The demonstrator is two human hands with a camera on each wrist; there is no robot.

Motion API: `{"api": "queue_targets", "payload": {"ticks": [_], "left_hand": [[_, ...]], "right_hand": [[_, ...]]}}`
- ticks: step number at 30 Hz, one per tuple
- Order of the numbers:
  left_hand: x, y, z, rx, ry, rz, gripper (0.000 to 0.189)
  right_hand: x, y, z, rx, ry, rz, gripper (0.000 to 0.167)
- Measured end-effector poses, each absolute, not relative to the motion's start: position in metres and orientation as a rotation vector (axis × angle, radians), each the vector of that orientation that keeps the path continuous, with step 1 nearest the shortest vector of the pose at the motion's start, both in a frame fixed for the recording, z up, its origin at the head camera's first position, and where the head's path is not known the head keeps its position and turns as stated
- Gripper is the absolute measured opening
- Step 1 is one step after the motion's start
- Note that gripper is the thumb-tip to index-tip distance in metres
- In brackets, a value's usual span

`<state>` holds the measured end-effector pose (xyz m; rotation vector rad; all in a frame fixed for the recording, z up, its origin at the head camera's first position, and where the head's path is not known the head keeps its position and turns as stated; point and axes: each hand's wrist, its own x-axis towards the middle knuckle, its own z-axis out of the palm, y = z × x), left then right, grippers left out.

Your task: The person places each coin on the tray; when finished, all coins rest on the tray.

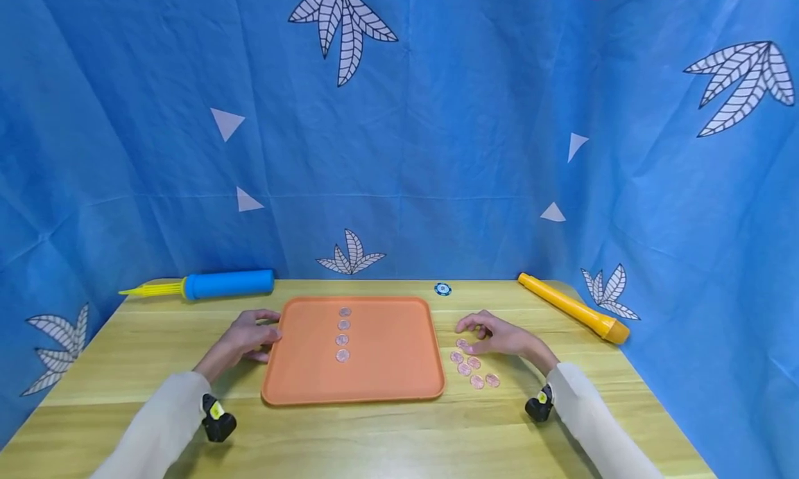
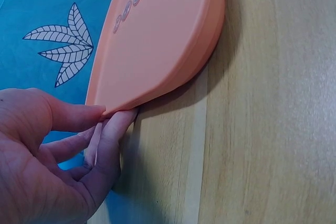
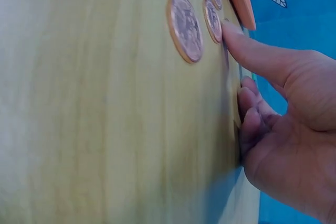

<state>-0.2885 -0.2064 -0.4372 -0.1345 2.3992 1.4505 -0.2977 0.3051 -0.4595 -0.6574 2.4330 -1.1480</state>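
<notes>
An orange tray [image 1: 387, 368] lies on the table, with several copper-coloured coins [image 1: 342, 340] in a line on it. My left hand [image 1: 247, 338] pinches the tray's left rim; in the left wrist view the thumb lies on top and fingers sit beneath. To the right of the tray, several loose coins [image 1: 464, 369] lie on the wood. My right hand [image 1: 497, 335] is low over the far end of these coins, thumb and fingers apart. In the right wrist view its thumb [image 3: 257, 53] is close to a coin [image 3: 212, 19]; I cannot tell whether they touch.
A blue pump [image 1: 231, 284] with a yellow nozzle lies at the back left. At the back edge is a dark round chip [image 1: 442, 289]. A yellow-orange tube with a wider end [image 1: 574, 308] lies at the back right. A blue patterned curtain [image 1: 399, 139] hangs behind the table.
</notes>
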Motion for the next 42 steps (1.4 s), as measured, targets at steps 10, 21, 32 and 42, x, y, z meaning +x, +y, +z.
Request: {"api": "queue_targets", "payload": {"ticks": [10,21,32,42], "left_hand": [[-0.288,-0.209,-0.437,-0.126,2.409,1.459,0.057],[-0.288,-0.205,-0.439,-0.142,2.411,1.485,0.055],[-0.289,-0.206,-0.439,-0.166,2.41,1.479,0.056],[-0.288,-0.204,-0.44,-0.158,2.415,1.469,0.056]], "right_hand": [[-0.297,0.3,-0.459,-0.743,2.464,-1.163,0.027],[-0.299,0.3,-0.456,-0.769,2.513,-1.101,0.021],[-0.296,0.295,-0.457,-0.831,2.557,-1.203,0.017],[-0.298,0.288,-0.454,-0.525,2.436,-1.465,0.021]]}}
